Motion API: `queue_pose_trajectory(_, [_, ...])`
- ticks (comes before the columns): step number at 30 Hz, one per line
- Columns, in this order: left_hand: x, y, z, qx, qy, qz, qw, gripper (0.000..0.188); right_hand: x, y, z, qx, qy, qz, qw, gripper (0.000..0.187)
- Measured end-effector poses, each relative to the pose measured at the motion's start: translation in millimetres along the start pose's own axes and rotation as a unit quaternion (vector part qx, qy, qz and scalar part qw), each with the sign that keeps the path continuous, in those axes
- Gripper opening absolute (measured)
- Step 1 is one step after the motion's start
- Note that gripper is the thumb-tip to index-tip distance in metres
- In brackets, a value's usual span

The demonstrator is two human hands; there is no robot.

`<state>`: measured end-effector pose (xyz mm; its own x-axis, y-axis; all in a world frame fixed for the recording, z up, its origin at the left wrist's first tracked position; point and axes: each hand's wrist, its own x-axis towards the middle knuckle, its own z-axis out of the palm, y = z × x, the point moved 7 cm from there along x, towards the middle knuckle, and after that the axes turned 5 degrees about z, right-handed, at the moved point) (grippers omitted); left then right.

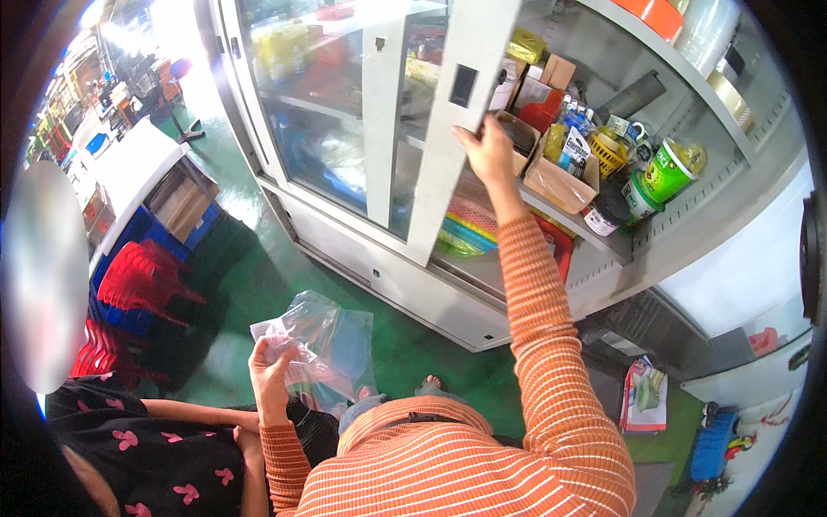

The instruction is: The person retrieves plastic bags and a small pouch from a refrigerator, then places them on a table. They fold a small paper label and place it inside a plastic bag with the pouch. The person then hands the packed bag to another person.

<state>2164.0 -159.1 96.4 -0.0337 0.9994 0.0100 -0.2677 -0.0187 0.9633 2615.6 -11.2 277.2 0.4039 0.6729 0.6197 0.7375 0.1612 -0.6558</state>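
My left hand (271, 375) is closed on the gathered top of a clear plastic bag (340, 336), which hangs spread out over the floor in front of me. Stretched forward, my right hand (491, 159) grips the edge of a grey-framed sliding cabinet door (452, 129), beside its dark recessed pull. The door is slid aside, and shelves show to its right. Just past my right hand stand an open cardboard box (560, 179) with small packets, a yellow basket (607, 153), a green-and-white tub (668, 172) and a black tub (606, 209).
Close on my left sits a person in a black top (164, 465) with pink prints, arms folded low. Red stacked chairs (146, 280) and a white-topped table (138, 164) stand farther left. Magazines (644, 396) and a blue basket (715, 444) lie at lower right.
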Motion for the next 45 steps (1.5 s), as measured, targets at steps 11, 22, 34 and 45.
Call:
queue_pose_trajectory(11, [19.5,-18.1,11.9,-0.028,-0.076,-0.016,0.997,0.023,-100.3,-78.1,-194.4,-0.312,0.323,-0.126,0.885,0.055])
queue_pose_trajectory(22, [18.2,4.1,27.6,-0.035,-0.129,-0.002,0.991,0.022,-141.9,-107.4,-261.4,-0.450,0.446,-0.073,0.770,0.087])
queue_pose_trajectory(34, [1.9,3.4,33.3,0.012,-0.085,-0.018,0.996,0.021,-164.0,-67.7,-315.2,-0.471,0.466,-0.016,0.749,0.092])
queue_pose_trajectory(45, [-25.3,26.5,-30.9,-0.094,-0.055,0.050,0.993,0.025,-199.7,-128.5,-125.1,-0.035,0.053,-0.228,0.972,0.071])
